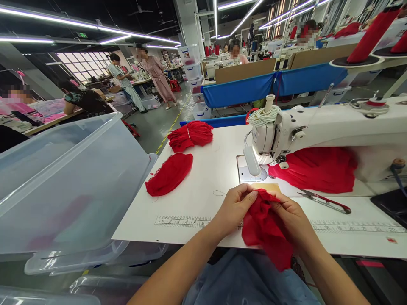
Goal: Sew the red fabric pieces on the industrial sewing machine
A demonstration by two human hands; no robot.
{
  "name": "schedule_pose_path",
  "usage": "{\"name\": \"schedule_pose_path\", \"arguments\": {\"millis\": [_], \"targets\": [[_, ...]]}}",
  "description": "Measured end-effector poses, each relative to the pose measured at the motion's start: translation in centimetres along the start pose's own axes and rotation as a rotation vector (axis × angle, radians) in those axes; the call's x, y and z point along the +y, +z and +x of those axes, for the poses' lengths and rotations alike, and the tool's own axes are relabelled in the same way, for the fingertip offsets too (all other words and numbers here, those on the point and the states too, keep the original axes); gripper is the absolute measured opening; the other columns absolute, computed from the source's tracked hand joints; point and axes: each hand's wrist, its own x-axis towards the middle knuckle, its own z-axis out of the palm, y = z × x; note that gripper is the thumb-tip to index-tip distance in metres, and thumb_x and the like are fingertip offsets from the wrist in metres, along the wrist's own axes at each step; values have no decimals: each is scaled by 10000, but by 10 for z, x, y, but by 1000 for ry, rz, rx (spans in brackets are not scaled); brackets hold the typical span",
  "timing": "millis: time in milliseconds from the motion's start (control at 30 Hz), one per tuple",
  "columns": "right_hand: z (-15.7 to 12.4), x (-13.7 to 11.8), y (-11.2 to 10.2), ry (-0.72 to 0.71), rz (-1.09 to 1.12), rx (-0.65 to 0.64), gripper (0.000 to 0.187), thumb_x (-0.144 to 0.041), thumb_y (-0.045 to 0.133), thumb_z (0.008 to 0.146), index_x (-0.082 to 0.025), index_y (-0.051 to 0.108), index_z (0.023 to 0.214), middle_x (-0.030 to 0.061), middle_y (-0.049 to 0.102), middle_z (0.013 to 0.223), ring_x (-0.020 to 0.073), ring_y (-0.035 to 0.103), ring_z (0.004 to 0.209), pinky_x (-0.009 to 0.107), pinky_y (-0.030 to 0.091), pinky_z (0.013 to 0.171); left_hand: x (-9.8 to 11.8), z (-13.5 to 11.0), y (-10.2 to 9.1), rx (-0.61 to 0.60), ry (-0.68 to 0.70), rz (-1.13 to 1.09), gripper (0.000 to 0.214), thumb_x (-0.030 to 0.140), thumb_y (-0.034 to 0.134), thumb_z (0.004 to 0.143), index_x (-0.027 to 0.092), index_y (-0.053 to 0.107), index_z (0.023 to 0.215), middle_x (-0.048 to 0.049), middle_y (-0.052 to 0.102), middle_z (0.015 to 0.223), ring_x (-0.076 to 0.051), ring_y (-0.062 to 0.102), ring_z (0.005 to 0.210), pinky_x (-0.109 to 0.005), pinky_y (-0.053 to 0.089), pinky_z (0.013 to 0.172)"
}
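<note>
Two hands: both narrowed to a pinch on one red cloth [265,228]; left hand [235,207] grips its upper left edge between thumb and fingers, right hand [292,214] its upper right
Red cloth: in front of the sewing machine [318,123], at the near side of the table [203,186]; its gathered end points up, towards the needle area; its long axis slopes down and slightly right, the loose end hanging past the table edge over the lap
Machine bed: more red fabric [318,169] lies under the arm, its length running left to right
Right of the hands: scissors [327,201] lie with blades pointing left, handles right
Left of the hands: an oval red piece [170,173], its long axis slanting up to the right; a tied red bundle [190,135] just beyond it
</note>
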Motion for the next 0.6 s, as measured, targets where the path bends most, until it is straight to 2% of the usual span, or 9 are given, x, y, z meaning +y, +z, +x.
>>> {"name": "schedule_pose_path", "arguments": {"millis": [133, 300, 367, 433, 500, 600], "targets": [[0, -1, 0, -45, -51, -13, 350, -523, 701, 794, -238, 720, 996, 48, 723, 925, 228, 670, 835, 344, 551, 754, 0, 0, 0, -1, -1, 5, 379, 538, 652, 774, 168, 573, 789, 19, 535, 724, -110, 470, 665, -234, 369, 625], [-2, -8, 1, -47, -65, -41, 420, -564, 632, 838, -221, 695, 1072, 85, 719, 957, 258, 676, 871, 374, 561, 736, 2, 1, 0, 22, 5, -6, 395, 553, 660, 766, 168, 578, 793, 10, 557, 745, -117, 494, 681, -242, 396, 655], [-2, -11, 2, -96, -48, -61, 416, -570, 574, 874, -218, 686, 1066, 95, 712, 986, 260, 672, 901, 378, 561, 742, 2, 2, -1, 43, 12, -60, 387, 540, 676, 759, 169, 568, 790, 16, 552, 747, -110, 488, 682, -235, 395, 659], [-4, -14, 2, -187, -81, -13, 366, -536, 576, 886, -223, 682, 1042, 88, 704, 1015, 245, 662, 938, 362, 554, 782, 0, 2, -2, 52, 26, -143, 364, 510, 684, 771, 172, 550, 794, 25, 540, 748, -96, 471, 675, -219, 386, 650], [-6, -17, 3, -285, -193, 93, 289, -474, 619, 877, -235, 672, 1031, 73, 693, 1045, 225, 649, 963, 331, 546, 798, -2, 2, -3, 53, 42, -207, 332, 476, 676, 799, 174, 539, 810, 26, 539, 769, -86, 459, 674, -208, 380, 642], [-13, -20, 4, -437, -477, 230, 212, -420, 617, 882, -240, 661, 986, 52, 687, 971, 191, 648, 843, 288, 543, 701, -7, -1, -1, 85, 76, -223, 304, 455, 659, 828, 178, 534, 833, 22, 548, 790, -84, 453, 679, -206, 384, 643]]}}
